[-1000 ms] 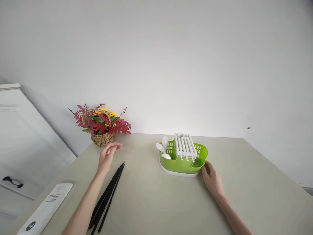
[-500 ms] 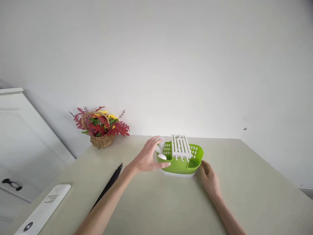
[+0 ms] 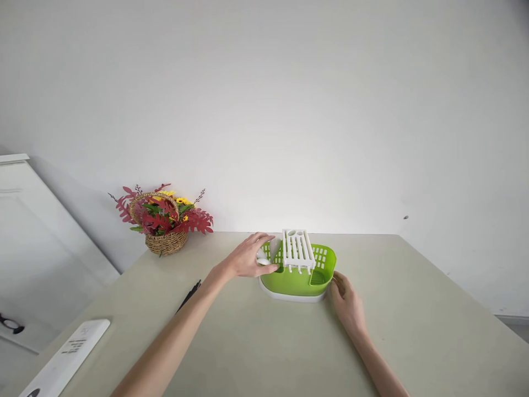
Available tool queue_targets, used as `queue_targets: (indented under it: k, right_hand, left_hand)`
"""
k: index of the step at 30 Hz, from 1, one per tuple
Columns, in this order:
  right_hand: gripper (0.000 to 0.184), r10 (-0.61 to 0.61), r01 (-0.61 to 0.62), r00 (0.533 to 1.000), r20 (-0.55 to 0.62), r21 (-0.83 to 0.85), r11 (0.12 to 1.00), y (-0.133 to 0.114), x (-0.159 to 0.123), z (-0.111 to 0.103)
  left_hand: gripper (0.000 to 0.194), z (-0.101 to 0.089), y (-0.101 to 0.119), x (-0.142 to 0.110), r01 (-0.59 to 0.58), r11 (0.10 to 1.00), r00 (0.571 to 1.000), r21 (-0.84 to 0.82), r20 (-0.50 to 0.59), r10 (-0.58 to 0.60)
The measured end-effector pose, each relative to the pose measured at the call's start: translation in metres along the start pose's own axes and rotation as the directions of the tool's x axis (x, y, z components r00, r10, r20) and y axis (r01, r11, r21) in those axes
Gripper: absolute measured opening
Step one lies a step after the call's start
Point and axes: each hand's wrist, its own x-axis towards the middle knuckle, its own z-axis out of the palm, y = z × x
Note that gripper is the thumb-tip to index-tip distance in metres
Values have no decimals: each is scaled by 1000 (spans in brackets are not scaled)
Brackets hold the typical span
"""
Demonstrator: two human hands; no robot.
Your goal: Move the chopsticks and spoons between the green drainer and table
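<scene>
A green utensil holder (image 3: 289, 285) with lattice walls and a white base sits on the table, a white slotted rack (image 3: 298, 249) with small hooks across its top. Several white spoons (image 3: 263, 257) have their bowls up at its left end. My left hand (image 3: 250, 256) is closed round these bowls, thumb in front and fingers behind. The spoons' handles are hidden. At the right end, my right hand (image 3: 347, 300) holds the holder's lower edge with curled fingers, their tips partly hidden.
Black chopsticks (image 3: 189, 295) lie left of my left forearm, partly covered by it. A white box (image 3: 68, 355) with printing is at the front left. Near the wall stands a wicker basket (image 3: 166, 243) of artificial flowers. A white cabinet (image 3: 45, 248) borders the table's left side.
My left hand has closed in on the spoon bowls, its thumb and fingers nearer together. My right hand keeps its place at the holder's right end. The whole view has shifted slightly.
</scene>
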Motion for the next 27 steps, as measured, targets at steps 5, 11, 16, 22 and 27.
queue_targets:
  k: [5, 11, 16, 22, 27]
  right_hand:
    - [53, 15, -15, 1000, 6, -2, 1000, 0, -1, 0]
    - [53, 13, -13, 1000, 4, -4, 1000, -3, -2, -1]
    - [53, 7, -6, 1000, 12, -9, 1000, -2, -1, -1]
    - [53, 4, -4, 1000, 12, -6, 1000, -1, 1, 0]
    - [52, -2, 2, 1000, 11, 0, 1000, -2, 1, 0]
  left_hand:
    - [84, 5, -8, 8, -52, 998, 996, -25, -67, 51]
    - [67, 13, -17, 24, -56, 997, 998, -53, -38, 55]
    - [50, 22, -16, 33, -63, 997, 994, -39, -96, 59]
    - [40, 28, -11, 34, -51, 999, 981, -12, -188, 47]
    - [35, 28, -5, 31, -34, 999, 978, -40, -209, 25]
